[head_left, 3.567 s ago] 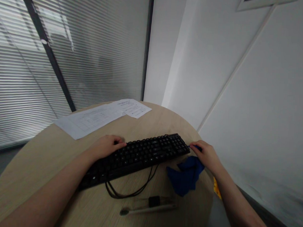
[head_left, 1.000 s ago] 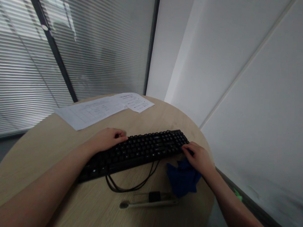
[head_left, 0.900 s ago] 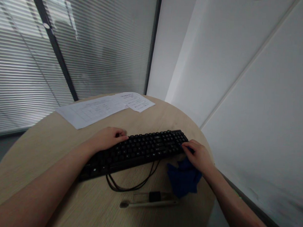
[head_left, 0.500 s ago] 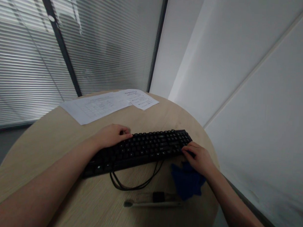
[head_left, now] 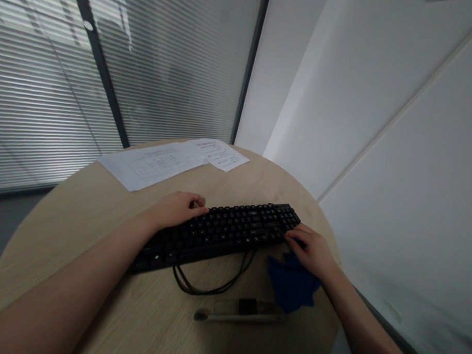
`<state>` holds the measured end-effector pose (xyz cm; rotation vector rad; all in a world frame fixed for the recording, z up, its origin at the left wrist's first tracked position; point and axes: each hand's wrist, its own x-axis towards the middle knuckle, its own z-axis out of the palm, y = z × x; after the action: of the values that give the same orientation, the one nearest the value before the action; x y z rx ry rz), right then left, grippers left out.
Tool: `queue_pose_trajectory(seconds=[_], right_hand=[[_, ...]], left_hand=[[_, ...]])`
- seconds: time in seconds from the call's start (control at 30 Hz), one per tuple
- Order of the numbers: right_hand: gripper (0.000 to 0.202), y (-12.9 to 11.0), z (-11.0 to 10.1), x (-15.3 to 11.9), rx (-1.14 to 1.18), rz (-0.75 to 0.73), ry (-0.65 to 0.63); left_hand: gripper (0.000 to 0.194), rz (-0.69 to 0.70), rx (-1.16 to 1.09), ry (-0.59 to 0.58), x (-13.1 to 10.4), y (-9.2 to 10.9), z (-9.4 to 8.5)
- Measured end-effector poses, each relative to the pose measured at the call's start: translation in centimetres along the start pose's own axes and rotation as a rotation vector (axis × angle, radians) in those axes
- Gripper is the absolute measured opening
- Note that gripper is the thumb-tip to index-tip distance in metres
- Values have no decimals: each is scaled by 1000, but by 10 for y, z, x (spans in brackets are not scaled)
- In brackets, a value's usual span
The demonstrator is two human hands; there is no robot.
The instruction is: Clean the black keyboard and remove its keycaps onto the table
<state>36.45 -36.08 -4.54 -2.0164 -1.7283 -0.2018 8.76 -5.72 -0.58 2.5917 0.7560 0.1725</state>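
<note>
A black keyboard (head_left: 226, 229) lies slanted on the round wooden table. My left hand (head_left: 183, 208) grips its far edge left of the middle, thumb over the keys and fingers curled behind. At the keyboard's right end, my right hand (head_left: 309, 246) pinches the near corner between thumb and fingers. A crumpled blue cloth (head_left: 292, 283) lies under and beside my right hand. The keyboard's black cable (head_left: 216, 291) loops out on the near side.
Near the table's front (head_left: 157, 308) lie a toothbrush-like brush (head_left: 231, 318) and a small clear item with a black band (head_left: 247, 306). Printed papers (head_left: 159, 164) rest at the far edge. A white wall (head_left: 394, 177) stands at the right, blinds (head_left: 177, 82) behind.
The view has shifted slightly. Both hands keep the same hold on the keyboard, with no clear movement on the table.
</note>
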Motion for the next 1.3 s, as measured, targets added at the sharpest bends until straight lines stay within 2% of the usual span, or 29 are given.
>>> queue_pose_trajectory(seconds=[0.17,0.4,0.77,1.07,1.3], right_hand=[[24,-3,2,9,8,-40,54],[21,-10,3,12,0,-75,-63],[22,-9,5,14,5,-36,-72],[25,-12,7,14,45,-104,-12],[24,-19,5,17,-29,-133,-111]], left_hand=[[43,0,-14,22,0,1,0],[42,4,-6,-1,-2,4,-2],[41,20,-15,-6,1,0,0],[43,17,-8,-11,1,-1,2],[42,20,-28,5,2,-2,2]])
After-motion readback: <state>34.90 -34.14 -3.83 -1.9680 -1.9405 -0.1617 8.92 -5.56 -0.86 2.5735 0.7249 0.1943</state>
